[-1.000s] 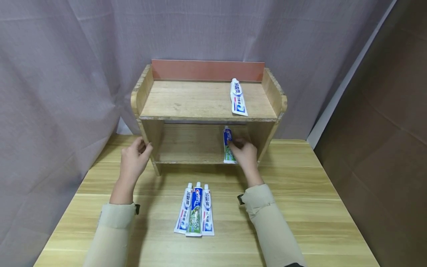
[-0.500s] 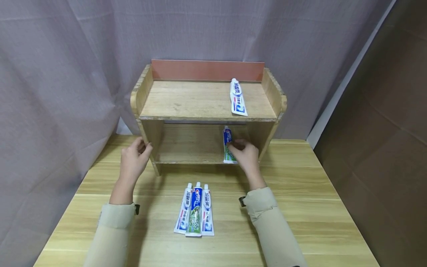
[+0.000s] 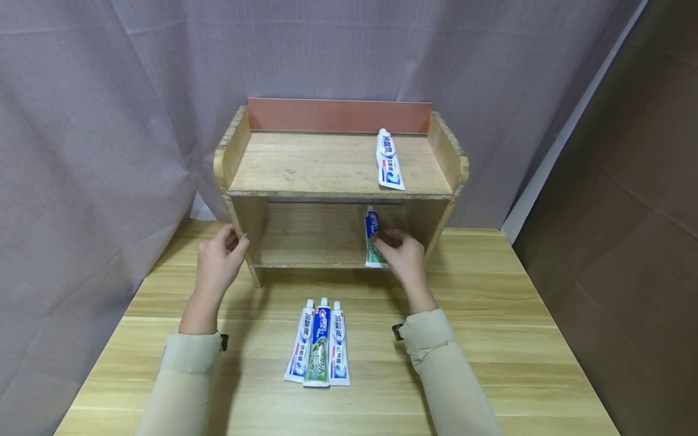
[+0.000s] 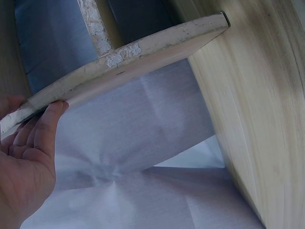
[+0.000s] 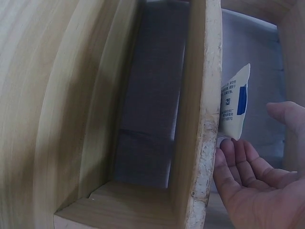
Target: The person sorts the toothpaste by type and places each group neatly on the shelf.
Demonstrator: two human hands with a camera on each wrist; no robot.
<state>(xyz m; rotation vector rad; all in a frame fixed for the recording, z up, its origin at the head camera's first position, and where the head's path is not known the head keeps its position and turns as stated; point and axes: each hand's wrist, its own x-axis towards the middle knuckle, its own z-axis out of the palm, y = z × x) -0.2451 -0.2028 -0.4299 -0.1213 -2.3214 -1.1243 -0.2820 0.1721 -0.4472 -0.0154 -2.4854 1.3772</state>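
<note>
Risk noted: the blue-green tube (image 3: 372,240), lying on the lower board of the wooden shelf (image 3: 338,175), could slide off if nudged by the right hand (image 3: 402,254), fingers slack, gripping nothing, while the left hand (image 3: 218,263) rests flat-fingered against the side panel.

one tube (image 3: 389,162) on the shelf (image 3: 327,165) top, three tubes (image 3: 320,350) before it on the table (image 3: 491,339)

A blue, green and white toothpaste tube (image 3: 372,237) lies flat on the lower board of a wooden shelf (image 3: 305,163), cap pointing to the back. Its middle sits just left of the right hand's fingertips (image 3: 382,240), and its flat crimped end reaches the board's front edge.
</note>
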